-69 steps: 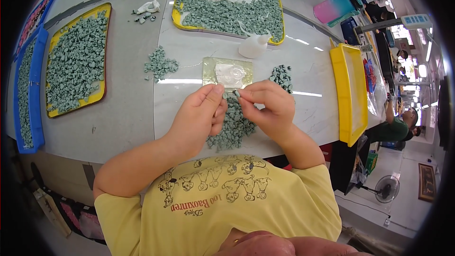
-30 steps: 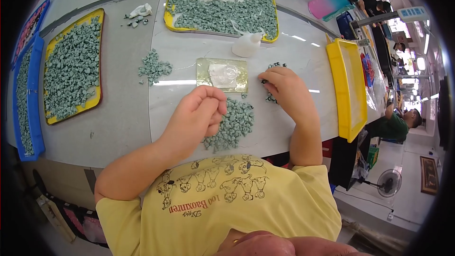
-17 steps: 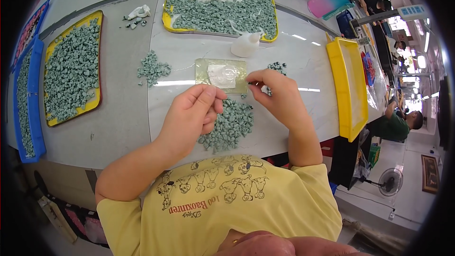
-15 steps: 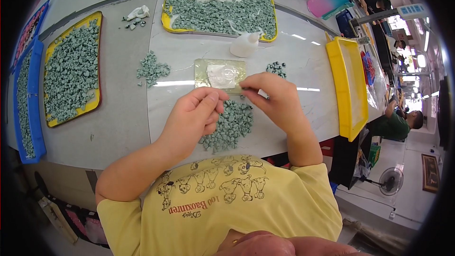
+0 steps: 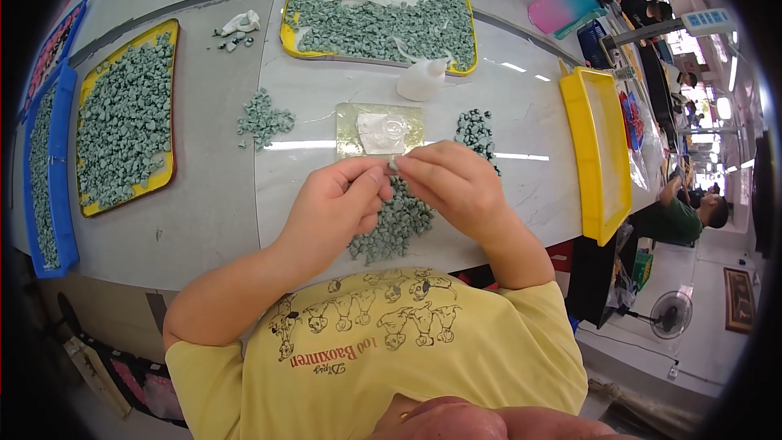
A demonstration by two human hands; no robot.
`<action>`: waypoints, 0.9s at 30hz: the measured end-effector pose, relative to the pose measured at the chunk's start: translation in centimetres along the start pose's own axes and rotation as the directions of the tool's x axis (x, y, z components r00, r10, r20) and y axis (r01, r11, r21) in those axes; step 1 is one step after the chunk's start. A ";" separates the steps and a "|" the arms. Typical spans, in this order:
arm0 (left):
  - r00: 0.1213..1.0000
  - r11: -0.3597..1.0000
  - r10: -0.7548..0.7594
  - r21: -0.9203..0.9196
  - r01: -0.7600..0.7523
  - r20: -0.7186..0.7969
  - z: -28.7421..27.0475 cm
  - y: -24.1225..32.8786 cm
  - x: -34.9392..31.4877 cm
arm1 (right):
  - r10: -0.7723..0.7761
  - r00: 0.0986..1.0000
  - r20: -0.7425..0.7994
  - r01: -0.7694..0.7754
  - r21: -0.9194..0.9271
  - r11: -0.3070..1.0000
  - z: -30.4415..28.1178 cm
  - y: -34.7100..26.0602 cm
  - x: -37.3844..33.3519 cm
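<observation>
Head view: the piece (image 5: 393, 165) looks pale green (perhaps rounded).

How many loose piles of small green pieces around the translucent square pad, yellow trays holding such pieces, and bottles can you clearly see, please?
Loose piles of small green pieces around the translucent pad: 3
Yellow-rimmed trays holding green pieces: 2
White plastic squeeze bottle: 1
Pink-and-teal drinking bottle: 1
Total: 7

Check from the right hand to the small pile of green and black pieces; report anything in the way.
Nothing visible stands between the right hand and the pile of green and black pieces close by. The white nozzle bottle sits left of that line.
</observation>
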State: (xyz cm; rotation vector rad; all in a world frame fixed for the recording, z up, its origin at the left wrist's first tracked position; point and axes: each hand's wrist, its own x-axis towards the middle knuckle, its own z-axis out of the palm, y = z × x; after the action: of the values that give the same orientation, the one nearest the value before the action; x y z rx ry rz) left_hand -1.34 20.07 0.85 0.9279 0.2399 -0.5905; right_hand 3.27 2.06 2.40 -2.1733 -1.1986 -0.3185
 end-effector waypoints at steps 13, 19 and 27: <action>1.000 0.991 -0.026 -0.133 0.027 0.005 -1.5 0.6 -0.7 | -0.014 1.000 0.021 0.019 -0.258 0.966 1.1 1.9 0.3; 0.995 0.980 0.006 -0.198 -0.025 -0.097 -1.1 0.8 -0.9 | -0.056 0.998 0.036 0.065 -0.318 0.946 1.5 1.5 0.6; 0.994 0.989 0.101 -0.102 -0.106 -0.049 -1.3 1.0 -1.1 | 0.004 1.000 -0.022 -0.008 -0.220 0.975 1.6 0.9 0.8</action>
State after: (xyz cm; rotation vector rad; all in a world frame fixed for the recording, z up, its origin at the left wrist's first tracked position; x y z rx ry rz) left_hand -1.62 21.99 1.23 0.8477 0.2579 -0.4581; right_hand 4.33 3.20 1.18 -2.3551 -1.1927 -0.4915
